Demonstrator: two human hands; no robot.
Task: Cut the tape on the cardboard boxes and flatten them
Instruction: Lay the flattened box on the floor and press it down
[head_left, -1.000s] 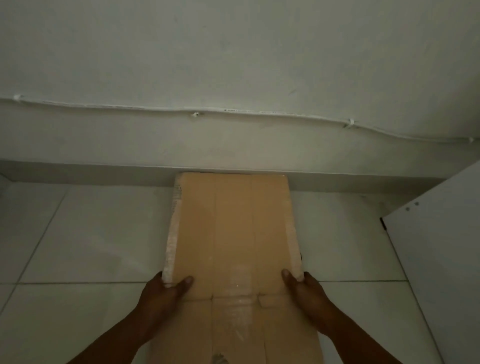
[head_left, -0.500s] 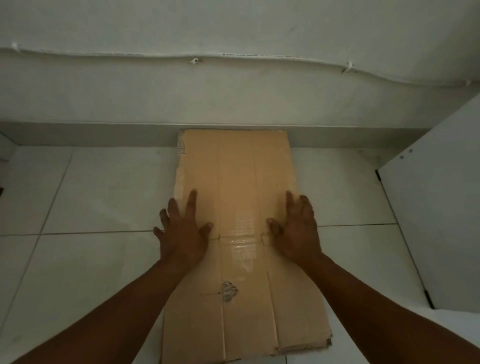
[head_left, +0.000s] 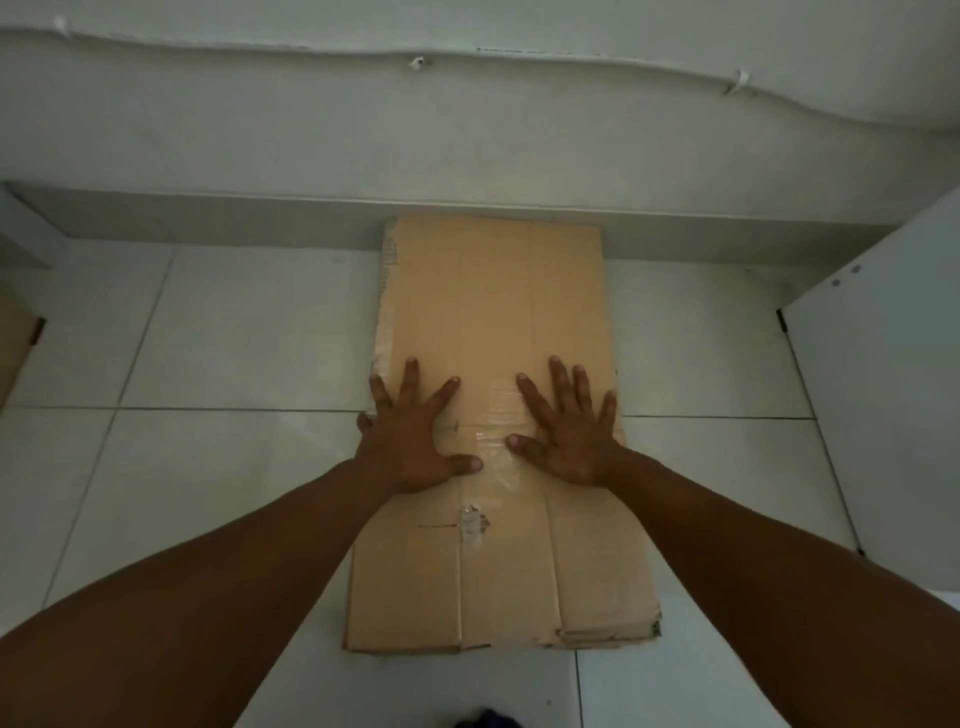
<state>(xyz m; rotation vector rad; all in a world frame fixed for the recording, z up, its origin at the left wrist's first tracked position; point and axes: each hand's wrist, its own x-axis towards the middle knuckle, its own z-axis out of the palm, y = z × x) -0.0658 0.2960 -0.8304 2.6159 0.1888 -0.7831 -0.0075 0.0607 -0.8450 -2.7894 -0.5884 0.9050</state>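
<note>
Cardboard box (head_left: 498, 312) flattened, both hands spread

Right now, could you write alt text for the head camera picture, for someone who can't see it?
Two bare hands, left hand and right hand, press palms-down with fingers spread on a flattened cardboard box lying on a white tiled floor. The box's far end reaches the wall.

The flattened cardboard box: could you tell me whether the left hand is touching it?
Touching. The head view shows the left hand spread palm-down on the flattened cardboard box, fingers flat against its surface with no gap visible.
</note>
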